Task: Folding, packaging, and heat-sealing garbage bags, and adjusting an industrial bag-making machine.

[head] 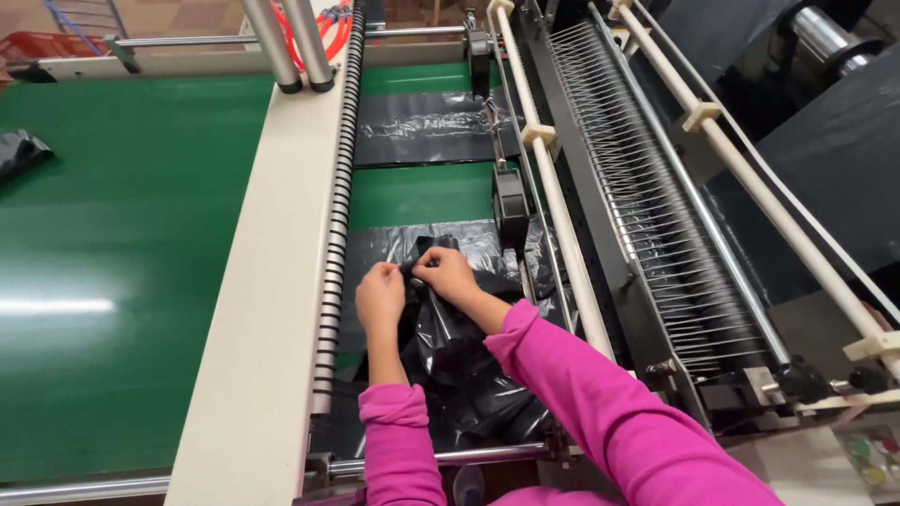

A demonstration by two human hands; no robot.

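A crumpled black plastic bag (469,375) lies on the narrow green belt of a bag-making machine. My left hand (380,298) and my right hand (448,275) are close together over its upper edge, both pinching the black film between fingertips. Pink sleeves cover both forearms. A second flat black bag (422,126) lies farther up the same belt, apart from my hands.
A wide green conveyor belt (122,244) spreads to the left, past a cream machine rail (281,281) with a striped black-and-white edge. A comb of thin metal wires (647,206) and cream rods (553,187) run along the right. Black film (834,169) hangs at far right.
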